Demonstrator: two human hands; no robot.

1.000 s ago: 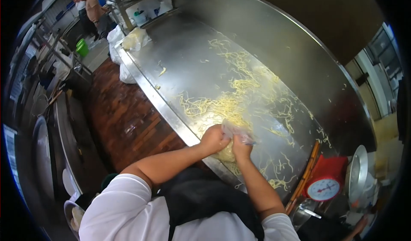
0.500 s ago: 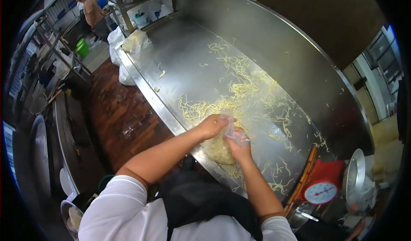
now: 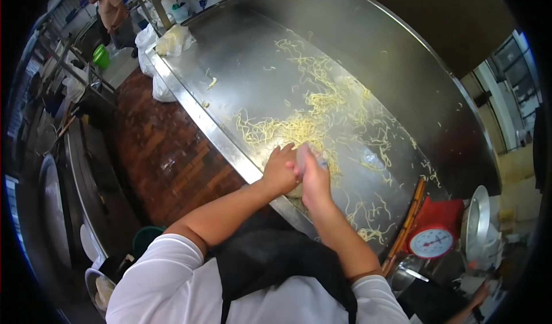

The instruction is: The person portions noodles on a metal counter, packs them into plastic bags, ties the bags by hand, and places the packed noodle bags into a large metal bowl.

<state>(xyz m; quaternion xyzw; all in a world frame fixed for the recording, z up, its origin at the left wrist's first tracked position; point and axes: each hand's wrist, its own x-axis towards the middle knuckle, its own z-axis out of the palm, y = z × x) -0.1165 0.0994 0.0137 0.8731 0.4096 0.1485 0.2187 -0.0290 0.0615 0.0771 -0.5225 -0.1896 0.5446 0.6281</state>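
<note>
Both hands are together over a clear plastic bag of noodles (image 3: 296, 192) near the front edge of the metal table. My right hand (image 3: 316, 181) is closed around the bunched top of the bag, its thumb pointing up. My left hand (image 3: 280, 170) lies against the bag's left side with its fingers stretched out and apart. Its thumb reaches toward the gathered plastic by the right hand. The hands hide most of the bag. Just beyond them, loose yellow noodles (image 3: 302, 129) lie in a heap and trail toward the back of the table.
A red dial scale (image 3: 435, 229) stands at the right, beside bamboo poles (image 3: 405, 225). A crumpled clear plastic piece (image 3: 371, 158) lies among scattered noodles. A filled plastic bag (image 3: 175, 40) rests at the far left corner of the metal table (image 3: 241, 53). Another person (image 3: 113, 10) stands in the back.
Both hands pulled the bag's top apart earlier; now they are close together. The right hand has closed round the plastic, and the left has loosened its pinch and spread its fingers.
</note>
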